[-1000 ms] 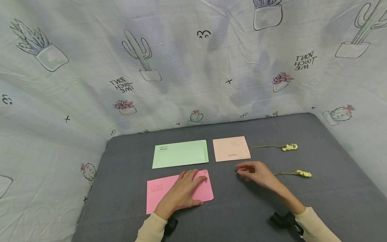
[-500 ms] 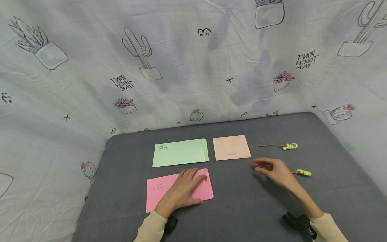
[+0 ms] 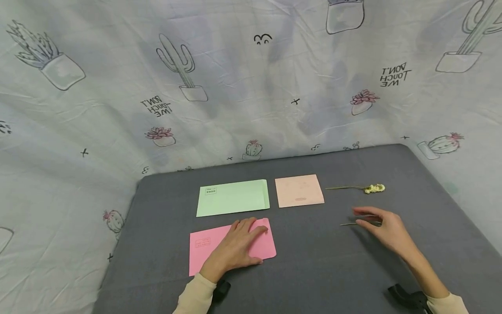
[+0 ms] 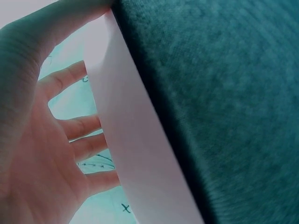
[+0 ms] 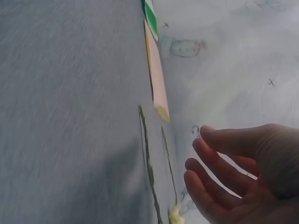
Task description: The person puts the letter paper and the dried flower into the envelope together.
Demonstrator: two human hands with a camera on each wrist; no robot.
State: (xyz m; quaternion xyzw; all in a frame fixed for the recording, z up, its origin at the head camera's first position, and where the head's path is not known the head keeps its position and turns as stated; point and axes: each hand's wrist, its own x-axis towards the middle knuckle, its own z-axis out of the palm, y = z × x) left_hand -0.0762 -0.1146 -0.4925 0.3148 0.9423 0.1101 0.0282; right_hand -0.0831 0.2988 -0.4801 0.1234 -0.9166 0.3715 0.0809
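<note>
Pink envelope (image 3: 263, 245) touched by a spread left hand (image 3: 232, 254)

Fingers and thumb are parted across the envelope, which is laid flat on the grey table (image 3: 310, 257). The right hand (image 3: 386, 230) is held above a thin stem (image 3: 347, 224), thumb and fingertips apart; the stem is partly hidden. Farther out are laid a yellow flower (image 3: 374, 189), a peach envelope (image 3: 300, 191) and, leftmost, a green envelope (image 3: 233, 197).

The desk (image 3: 306, 279) is lit softly and evenly in the head view, with a blurred shadow cast below the right hand (image 3: 386, 229). The left wrist view is tinted teal, the pink envelope (image 4: 133, 121) bleached pale; in the right wrist view, fine detail is softened.
</note>
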